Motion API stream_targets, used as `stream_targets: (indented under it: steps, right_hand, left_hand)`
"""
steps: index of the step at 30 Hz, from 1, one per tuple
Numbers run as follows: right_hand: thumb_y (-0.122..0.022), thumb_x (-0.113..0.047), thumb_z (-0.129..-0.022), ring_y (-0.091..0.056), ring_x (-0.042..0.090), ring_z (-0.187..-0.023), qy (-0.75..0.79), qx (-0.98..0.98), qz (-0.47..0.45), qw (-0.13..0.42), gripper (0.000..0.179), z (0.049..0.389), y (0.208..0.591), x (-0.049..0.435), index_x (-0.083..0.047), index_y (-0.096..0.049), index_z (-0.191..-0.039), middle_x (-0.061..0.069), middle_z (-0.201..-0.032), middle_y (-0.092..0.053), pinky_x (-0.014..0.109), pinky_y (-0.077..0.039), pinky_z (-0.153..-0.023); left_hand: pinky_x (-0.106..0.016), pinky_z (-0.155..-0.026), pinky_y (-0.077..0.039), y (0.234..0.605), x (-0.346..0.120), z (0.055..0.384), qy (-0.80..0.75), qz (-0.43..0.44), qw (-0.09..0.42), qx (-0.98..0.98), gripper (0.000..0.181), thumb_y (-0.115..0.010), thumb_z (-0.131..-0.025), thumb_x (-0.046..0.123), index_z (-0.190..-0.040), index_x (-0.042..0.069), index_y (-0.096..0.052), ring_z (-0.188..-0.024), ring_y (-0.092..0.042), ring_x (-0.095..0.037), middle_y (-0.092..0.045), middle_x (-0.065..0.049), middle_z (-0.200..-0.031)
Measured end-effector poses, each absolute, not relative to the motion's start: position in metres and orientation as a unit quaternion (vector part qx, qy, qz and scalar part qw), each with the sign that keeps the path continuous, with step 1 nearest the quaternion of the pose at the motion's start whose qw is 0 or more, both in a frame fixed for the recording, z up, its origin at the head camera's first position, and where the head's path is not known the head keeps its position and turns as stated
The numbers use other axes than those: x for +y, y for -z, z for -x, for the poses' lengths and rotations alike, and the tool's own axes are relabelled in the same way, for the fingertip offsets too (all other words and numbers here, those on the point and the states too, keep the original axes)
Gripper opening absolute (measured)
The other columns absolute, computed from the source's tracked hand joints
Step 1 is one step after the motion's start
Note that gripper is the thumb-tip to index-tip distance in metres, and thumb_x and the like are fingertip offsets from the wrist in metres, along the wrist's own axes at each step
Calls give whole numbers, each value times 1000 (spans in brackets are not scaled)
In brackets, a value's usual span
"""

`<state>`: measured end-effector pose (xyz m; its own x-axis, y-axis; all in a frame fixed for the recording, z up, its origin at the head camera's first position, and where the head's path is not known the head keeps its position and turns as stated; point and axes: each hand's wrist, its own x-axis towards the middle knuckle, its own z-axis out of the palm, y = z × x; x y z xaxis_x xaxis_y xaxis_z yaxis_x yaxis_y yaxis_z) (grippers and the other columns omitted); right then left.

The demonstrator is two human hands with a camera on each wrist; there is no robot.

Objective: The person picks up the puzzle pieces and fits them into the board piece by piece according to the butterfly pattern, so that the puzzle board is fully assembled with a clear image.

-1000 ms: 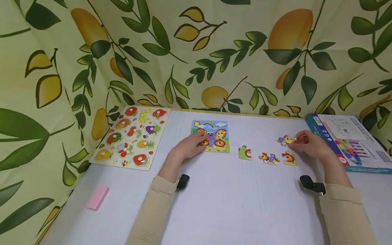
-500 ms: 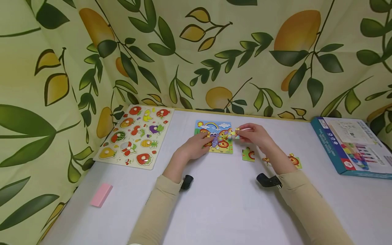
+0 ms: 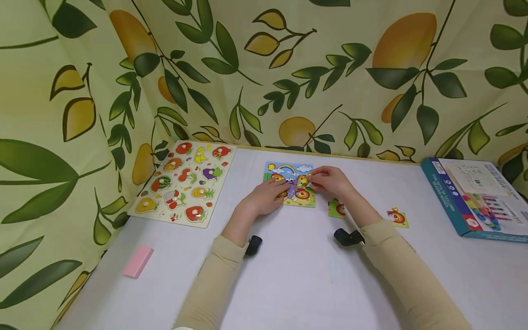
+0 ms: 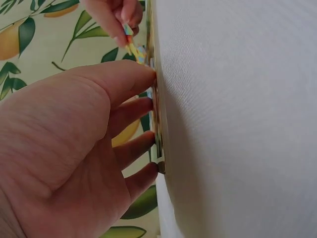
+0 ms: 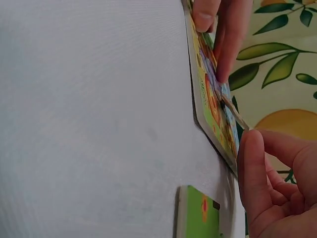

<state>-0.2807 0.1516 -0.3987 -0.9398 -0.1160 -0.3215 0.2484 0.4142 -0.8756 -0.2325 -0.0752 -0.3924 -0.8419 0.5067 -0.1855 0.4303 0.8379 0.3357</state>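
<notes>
A butterfly puzzle board (image 3: 288, 168) lies flat on the white table, with a sun, rainbow and clouds along its top. My left hand (image 3: 266, 197) rests its fingertips on the board's left part, as the left wrist view also shows. Between thumb and fingers, my right hand (image 3: 333, 182) pinches a yellow puzzle piece (image 5: 236, 113). The piece is tilted over the board's right side, its far edge right at the picture's surface. A green puzzle piece (image 3: 335, 209) lies just right of the board, partly covered by the right arm. Further right is an orange-and-green puzzle piece (image 3: 398, 218).
A fruit peg board (image 3: 181, 183) lies at the back left, and a pink block (image 3: 138, 262) in front of it. At the right stands a flat blue-and-white box (image 3: 480, 197). A fruit-patterned cloth (image 3: 231, 41) hangs behind the table.
My right hand has carried the yellow piece left from beside the box to the puzzle board. Its forearm now hides a loose piece. My left hand has stayed on the board.
</notes>
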Motion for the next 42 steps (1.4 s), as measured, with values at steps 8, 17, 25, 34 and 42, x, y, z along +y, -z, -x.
stream_targets:
  steps: [8,17,25,34,42]
  right_hand:
    - [-68,-25,-94,-62,11,-69,500,850,-46,160,36,279,399,147,-2,-58,-119,9,-97,-62,18,-53,-67]
    - [-70,-25,-92,-63,14,-70,453,879,-41,143,33,279,397,145,-2,-61,-114,10,-95,-64,20,-51,-65]
    - [-68,-24,-93,-62,12,-68,425,895,-27,133,30,279,397,143,-1,-63,-111,9,-92,-67,21,-49,-64]
    - [-69,-24,-92,-60,14,-68,390,914,-14,109,28,277,394,142,-1,-63,-106,10,-89,-65,21,-48,-63]
    - [-69,-22,-93,-61,12,-64,413,901,-22,130,29,278,397,143,-1,-60,-109,10,-91,-62,19,-51,-61]
  left_hand:
    - [-45,-117,-20,393,-70,230,-116,-245,125,955,52,-43,-104,27,-154,24,-32,-147,-19,-27,-27,-3,-159]
    - [-47,-115,-23,397,-64,229,-72,-227,112,965,58,-40,-103,46,-156,26,-25,-145,-20,-28,-25,-4,-159]
    - [-49,-113,-26,394,-55,227,-66,-203,112,971,60,-37,-101,54,-155,29,-27,-144,-21,-29,-26,-3,-158]
    - [-49,-113,-27,392,-51,227,-52,-192,115,973,60,-39,-101,53,-155,29,-28,-144,-22,-29,-28,-4,-157]
    - [-50,-113,-28,391,-51,227,-60,-191,119,972,59,-40,-101,52,-155,28,-28,-144,-22,-29,-27,-4,-157]
